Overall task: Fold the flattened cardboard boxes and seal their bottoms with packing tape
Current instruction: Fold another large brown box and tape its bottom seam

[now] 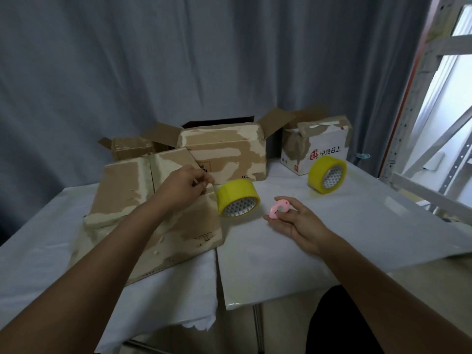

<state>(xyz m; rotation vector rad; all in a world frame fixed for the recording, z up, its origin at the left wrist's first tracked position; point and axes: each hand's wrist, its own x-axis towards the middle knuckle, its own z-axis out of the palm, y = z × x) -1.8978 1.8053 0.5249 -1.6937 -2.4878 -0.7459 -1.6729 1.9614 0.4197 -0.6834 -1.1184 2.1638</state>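
Nearest the camera, 2 bare forearms reach out over a table [332, 226] draped in white sheeting. The right hand [293, 222] lies palm-up, fingers curled round a small pink cutter [279, 208]. The left hand [185, 185] reaches to the far right corner of the near box, fingertips pinched together at its edge; whether they grip a tape end or the cardboard itself cannot be made out.

That near cardboard box [153, 213] lies on the left side of the table, its upward face streaked with pale torn patches where old tape has stripped the surface. Just beside its right edge a yellow tape roll [237, 198] stands tilted on its rim, touching or nearly touching the box. A 2nd yellow roll [327, 174] stands further right, leaning against a white printed box [315, 149]. Between and behind them sits an open brown box [224, 154] with flaps raised, and a smaller open box [130, 148] at the far left.

The cardboard looks light and fairly stiff, though worn, so flaps may crease off their scored lines; hold it along edges and corners, pressing flaps flat. The tape is probably thin and clingy, best pinched at its free end and kept taut.
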